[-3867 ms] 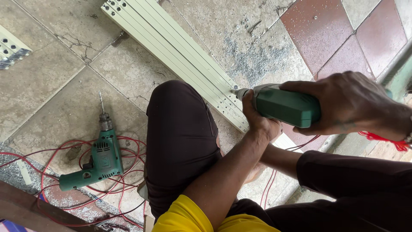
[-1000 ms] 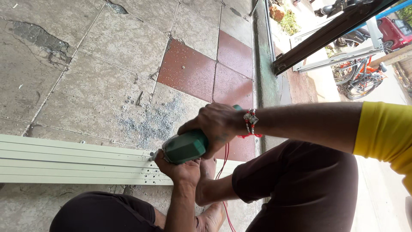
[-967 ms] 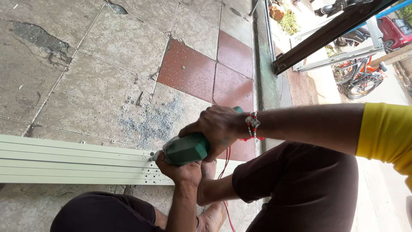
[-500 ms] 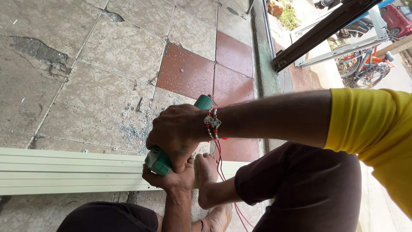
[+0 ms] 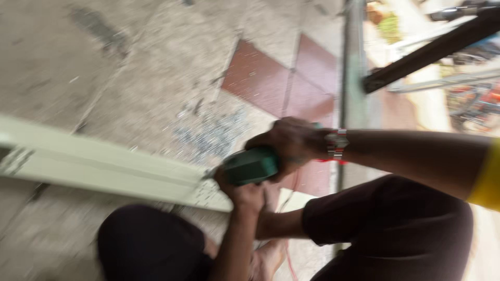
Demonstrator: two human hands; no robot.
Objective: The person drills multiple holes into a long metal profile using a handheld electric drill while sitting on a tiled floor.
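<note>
Drill: the green power drill (image 5: 251, 165) is low over the floor, its nose at the near end of the pale metal channel (image 5: 104, 169), which lies flat on the grey tiles (image 5: 78, 78). The picture is blurred, so the bit itself cannot be made out.
Right hand: your right hand (image 5: 291, 143) is wrapped over the back of the drill body, fingers closed round it; a beaded band (image 5: 337, 144) sits at the wrist.
Left hand: your left hand (image 5: 240, 191) cups the drill from underneath, fingers curled shut against its front end, just beside the channel's edge.
Support: both knees (image 5: 148, 239) are tucked close to the work; the channel looks held only by its own weight.
Advice: judging by this, keep the drill square to the channel face, press straight along the bit, and let your left hand steady rather than push.
Risk: the bit may skate on smooth metal; the red cord (image 5: 291, 182) runs under your wrists, so mind it.
Surroundings: metal filings (image 5: 211, 132) scatter the tiles near the red-brown paving (image 5: 276, 83).
</note>
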